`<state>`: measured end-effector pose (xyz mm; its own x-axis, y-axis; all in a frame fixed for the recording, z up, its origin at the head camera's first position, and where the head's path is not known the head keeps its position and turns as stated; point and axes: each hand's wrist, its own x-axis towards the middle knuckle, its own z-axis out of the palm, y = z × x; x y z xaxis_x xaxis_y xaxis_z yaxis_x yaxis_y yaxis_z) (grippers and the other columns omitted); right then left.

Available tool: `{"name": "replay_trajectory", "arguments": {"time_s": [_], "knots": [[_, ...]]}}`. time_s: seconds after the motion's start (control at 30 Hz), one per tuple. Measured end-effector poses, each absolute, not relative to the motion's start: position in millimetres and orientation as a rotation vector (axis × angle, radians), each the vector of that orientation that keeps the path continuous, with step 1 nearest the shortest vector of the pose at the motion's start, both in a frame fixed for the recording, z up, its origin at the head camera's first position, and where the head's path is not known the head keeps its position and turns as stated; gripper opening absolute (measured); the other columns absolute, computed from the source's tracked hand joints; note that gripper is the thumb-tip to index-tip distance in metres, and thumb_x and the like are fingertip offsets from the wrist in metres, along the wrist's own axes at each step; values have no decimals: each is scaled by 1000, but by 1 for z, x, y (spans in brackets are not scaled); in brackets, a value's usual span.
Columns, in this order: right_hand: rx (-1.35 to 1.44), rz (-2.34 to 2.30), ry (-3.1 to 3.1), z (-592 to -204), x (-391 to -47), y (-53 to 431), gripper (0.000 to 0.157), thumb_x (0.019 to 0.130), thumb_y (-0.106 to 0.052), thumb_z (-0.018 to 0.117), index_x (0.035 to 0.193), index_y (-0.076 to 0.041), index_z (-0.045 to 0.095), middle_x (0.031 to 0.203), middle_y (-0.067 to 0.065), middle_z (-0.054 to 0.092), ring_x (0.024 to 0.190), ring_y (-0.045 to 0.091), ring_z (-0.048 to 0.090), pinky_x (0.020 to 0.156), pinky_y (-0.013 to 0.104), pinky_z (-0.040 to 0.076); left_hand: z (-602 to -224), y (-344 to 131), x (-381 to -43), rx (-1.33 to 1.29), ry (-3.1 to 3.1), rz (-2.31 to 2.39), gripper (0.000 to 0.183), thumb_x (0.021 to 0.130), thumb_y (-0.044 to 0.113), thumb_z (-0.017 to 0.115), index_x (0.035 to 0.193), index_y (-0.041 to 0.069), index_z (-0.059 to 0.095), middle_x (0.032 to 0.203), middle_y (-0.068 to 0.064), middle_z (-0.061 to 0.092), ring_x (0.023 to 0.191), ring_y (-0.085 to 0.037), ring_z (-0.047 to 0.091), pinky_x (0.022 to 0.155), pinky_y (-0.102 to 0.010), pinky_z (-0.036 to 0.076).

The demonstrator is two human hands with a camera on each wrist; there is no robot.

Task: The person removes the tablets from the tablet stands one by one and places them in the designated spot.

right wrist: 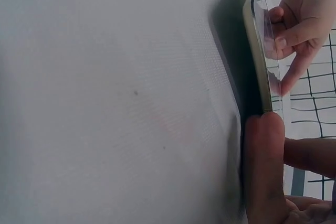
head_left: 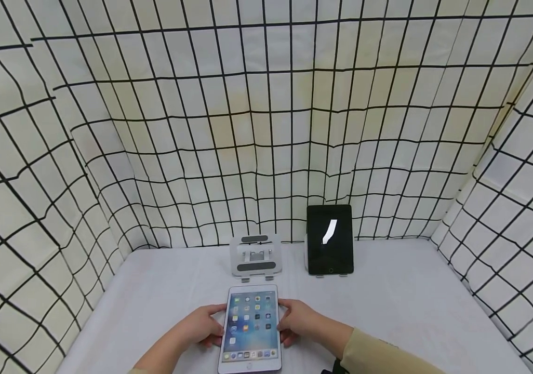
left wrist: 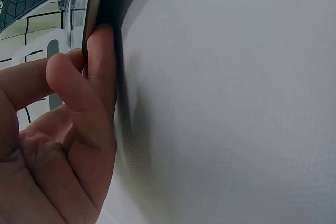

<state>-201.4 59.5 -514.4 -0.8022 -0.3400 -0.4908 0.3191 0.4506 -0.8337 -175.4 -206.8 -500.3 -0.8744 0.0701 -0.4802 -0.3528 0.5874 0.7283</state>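
Observation:
A white-framed tablet (head_left: 252, 324) with its screen lit and rows of app icons lies face up between both hands in the head view. My left hand (head_left: 198, 328) grips its left long edge, and my right hand (head_left: 298, 321) holds the opposite edge. In the left wrist view, fingertips of the left hand (left wrist: 79, 98) are right at the tablet's edge (left wrist: 93, 11), low over the white cloth. From the right wrist, the tablet's gold side (right wrist: 258, 56) slants above a dark shadow, with a fingertip of the right hand (right wrist: 264, 161) against its lower edge.
Just beyond the tablet stands a white tablet stand (head_left: 256, 266) with dark grey pads. To its right, a black tablet (head_left: 330, 241) with a dark screen leans upright on another stand. Walls of white cloth with black grid lines (head_left: 266, 130) enclose the white-covered table (head_left: 402, 306).

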Motion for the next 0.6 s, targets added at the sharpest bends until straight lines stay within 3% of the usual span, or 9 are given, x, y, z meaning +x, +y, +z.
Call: {"name": "replay_trajectory", "arguments": {"time_s": [0.6], "knots": [[3,-1271,2148,-512,-208,62,73,84,1,71,150,-6,41,77,15,70,52,18,64,48,25,52,-500,-193,-181,-330,2356,1105,72,83,-1,72,149,3,42,74,-7,69,53,-15,64,48,-22,50]]}}
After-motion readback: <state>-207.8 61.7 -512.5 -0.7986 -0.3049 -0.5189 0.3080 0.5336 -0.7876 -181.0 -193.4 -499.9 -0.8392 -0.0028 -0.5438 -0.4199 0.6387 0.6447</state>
